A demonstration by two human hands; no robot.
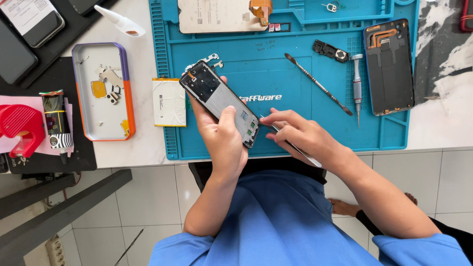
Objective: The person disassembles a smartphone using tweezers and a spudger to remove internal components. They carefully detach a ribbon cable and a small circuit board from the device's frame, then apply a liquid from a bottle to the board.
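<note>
Blue fabric of our shirt (276, 221) fills the foreground, and just above it our left hand (224, 140) is closed around the opened phone frame (219, 101), thumb laid across its exposed face and fingers wrapped behind, so that the frame is held tilted above the near edge of the blue work mat (305, 113). Our right hand (300, 135) pinches a pair of metal tweezers (290, 143), fingers drawn narrow around the shaft, with the tips at the lower corner of the frame near the small green board area; whether the tips touch or grip a part we cannot tell. We judge the main risk to be a slip of the tweezer tips, which could scratch the board or tear a thin connector if pressure is uneven. A small part released at this height could drop past the mat edge to the tiled floor (157, 197). A loosened thumb would let the frame rotate. Close by lie the pale battery (169, 102), a spudger (318, 83) and a screwdriver (357, 88), well apart from both hands.
</note>
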